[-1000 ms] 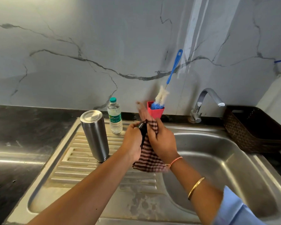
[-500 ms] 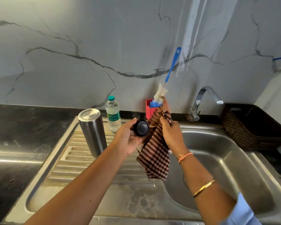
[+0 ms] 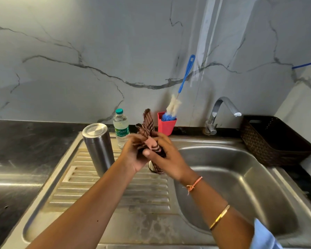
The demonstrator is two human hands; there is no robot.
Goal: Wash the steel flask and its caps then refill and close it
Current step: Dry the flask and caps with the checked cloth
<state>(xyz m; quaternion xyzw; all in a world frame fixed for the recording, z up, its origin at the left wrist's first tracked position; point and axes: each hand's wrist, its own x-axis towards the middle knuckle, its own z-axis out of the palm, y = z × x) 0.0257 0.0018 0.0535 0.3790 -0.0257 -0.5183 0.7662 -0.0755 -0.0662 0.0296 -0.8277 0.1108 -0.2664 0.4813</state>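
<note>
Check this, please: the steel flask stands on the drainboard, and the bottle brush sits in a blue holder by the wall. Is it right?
Not quite. The head view shows the holder is red, not blue. The rest holds: the steel flask stands on the drainboard, and the bottle brush sits in that holder by the wall.

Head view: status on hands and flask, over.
Left hand and right hand grip striped cloth. Cap out of sight. Steel flask stands on drainboard, untouched. Nothing blocking.

Soft, even light. A glare streak crosses the surface (image 3: 13, 184) near its left edge. The left hand (image 3: 133, 155) and right hand (image 3: 169, 159) are motion-blurred, and wide-angle distortion bends the outer edges.
</note>
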